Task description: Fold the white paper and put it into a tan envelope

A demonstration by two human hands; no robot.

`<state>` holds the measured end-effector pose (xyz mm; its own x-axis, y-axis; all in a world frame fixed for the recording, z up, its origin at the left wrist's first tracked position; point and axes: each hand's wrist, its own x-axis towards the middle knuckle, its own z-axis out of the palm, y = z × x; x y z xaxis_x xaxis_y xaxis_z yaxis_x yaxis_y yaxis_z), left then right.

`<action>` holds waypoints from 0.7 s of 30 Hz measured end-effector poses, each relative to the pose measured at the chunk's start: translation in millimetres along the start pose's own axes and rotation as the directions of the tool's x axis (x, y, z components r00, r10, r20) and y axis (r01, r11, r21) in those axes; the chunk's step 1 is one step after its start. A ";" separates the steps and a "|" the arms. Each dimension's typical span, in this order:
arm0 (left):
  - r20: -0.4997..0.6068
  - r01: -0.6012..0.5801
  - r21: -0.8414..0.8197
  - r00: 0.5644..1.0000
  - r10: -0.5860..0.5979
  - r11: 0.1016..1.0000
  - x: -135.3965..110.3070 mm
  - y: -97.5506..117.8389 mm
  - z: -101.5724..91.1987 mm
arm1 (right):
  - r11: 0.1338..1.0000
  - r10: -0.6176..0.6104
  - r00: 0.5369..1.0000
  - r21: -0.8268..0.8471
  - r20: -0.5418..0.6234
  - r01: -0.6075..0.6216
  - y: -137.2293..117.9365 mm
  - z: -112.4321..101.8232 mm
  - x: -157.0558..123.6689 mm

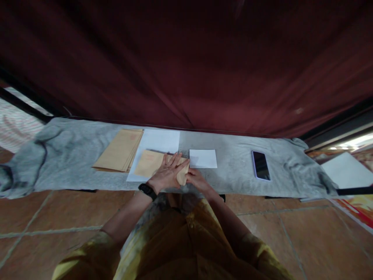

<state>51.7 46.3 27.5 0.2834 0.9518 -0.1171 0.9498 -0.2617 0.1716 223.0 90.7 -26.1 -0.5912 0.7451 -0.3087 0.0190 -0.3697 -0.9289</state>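
Note:
A brown paper envelope (151,160) lies partly over a white sheet of paper (159,139) in front of me. My left hand (167,171) rests flat on the envelope with its fingers spread toward the right end. At that right end, my right hand (196,179) has its fingers closed at the envelope's edge. Just beyond my right hand lies a small white card or folded paper (203,158), apart from both hands. To the left, a fanned stack of brown envelopes (119,149) sits beside the sheet.
A phone (261,165) lies on the right part of the grey cloth (233,155) covering the narrow bench. A dark red curtain (186,77) hangs along the far edge. At the far right is a white panel (348,169); tiled floor (262,229) shows below.

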 end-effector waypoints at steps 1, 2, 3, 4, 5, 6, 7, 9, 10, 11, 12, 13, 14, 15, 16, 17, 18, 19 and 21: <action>0.009 0.005 -0.009 1.000 -0.005 1.000 1.0 -1.4 0.9 | 1.000 0.003 1.000 -0.004 0.009 -0.003 -1.3 -0.2 -0.7; 0.014 0.008 -0.015 1.000 -0.007 1.000 1.8 -2.5 1.7 | 1.000 0.005 1.000 -0.010 0.014 -0.004 -2.2 -0.3 -1.1; 0.018 0.007 -0.019 1.000 -0.007 1.000 2.5 -3.4 2.4 | 1.000 0.004 1.000 -0.019 0.016 -0.004 -2.5 -0.3 -1.3; 0.019 0.006 -0.022 1.000 -0.006 1.000 3.0 -4.2 2.9 | 1.000 0.000 1.000 -0.028 0.018 0.001 -2.4 -0.4 -1.2; 0.019 0.004 -0.027 1.000 -0.004 1.000 3.2 -4.8 3.3 | 0.999 -0.009 1.000 -0.037 0.019 0.010 -2.0 -0.4 -0.9; 0.018 0.002 -0.033 1.000 -0.002 0.999 3.3 -5.2 3.5 | 0.999 -0.020 1.000 -0.045 0.019 0.021 -1.2 -0.5 -0.5; 0.017 0.001 -0.042 1.000 0.000 0.999 3.1 -5.6 3.6 | 0.998 -0.032 0.999 -0.050 0.016 0.033 -0.3 -0.5 -0.1; 0.021 0.002 -0.067 1.000 -0.001 0.998 2.3 -6.6 3.5 | 0.997 -0.048 0.999 -0.060 0.001 0.048 1.6 -0.4 0.9; 0.027 0.006 -0.083 1.000 -0.004 0.997 1.8 -7.2 3.5 | 0.996 -0.051 0.999 -0.072 -0.011 0.050 2.5 -0.2 1.4; 0.036 0.012 -0.098 0.999 -0.008 0.995 1.3 -7.9 3.6 | 0.995 -0.051 0.998 -0.091 -0.025 0.048 3.4 0.1 2.0; 0.045 0.016 -0.111 0.999 -0.011 0.994 0.9 -8.8 3.9 | 0.993 -0.050 0.998 -0.111 -0.040 0.045 4.3 0.3 2.6; 0.053 0.019 -0.121 0.999 -0.012 0.992 0.7 -9.8 4.2 | 0.991 -0.050 0.997 -0.131 -0.057 0.043 5.2 0.6 3.2; 0.058 0.019 -0.128 0.998 -0.012 0.992 0.7 -10.7 4.6 | 0.988 -0.053 0.996 -0.147 -0.073 0.042 6.3 0.8 4.0; 0.061 0.019 -0.131 0.998 -0.011 0.991 0.9 -11.4 4.8 | 0.986 -0.057 0.995 -0.162 -0.086 0.043 7.4 1.0 4.8; 0.062 0.018 -0.131 0.998 -0.010 0.991 1.3 -11.9 4.7 | 0.984 -0.062 0.993 -0.175 -0.096 0.044 8.6 1.0 5.7; 0.062 0.016 -0.130 0.998 -0.008 0.991 1.8 -12.1 4.3 | 0.980 -0.066 0.992 -0.193 -0.109 0.044 9.8 1.1 6.6; 0.061 0.016 -0.128 0.998 -0.008 0.992 2.3 -11.9 3.5 | 0.975 -0.068 0.990 -0.221 -0.127 0.039 10.9 1.1 7.6; 0.060 0.015 -0.126 0.998 -0.007 0.992 2.9 -11.6 2.5 | 0.967 -0.070 0.986 -0.252 -0.150 0.030 11.9 1.3 8.6; 0.056 0.014 -0.125 0.998 -0.007 0.992 3.9 -10.6 -0.2 | 0.953 -0.073 0.977 -0.304 -0.202 0.008 13.4 1.8 10.2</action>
<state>42.7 52.9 25.4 0.2841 0.9430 -0.1732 0.9296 -0.2266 0.2908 215.7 92.3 -41.2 -0.4162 0.8667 -0.2748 0.2582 -0.1771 -0.9497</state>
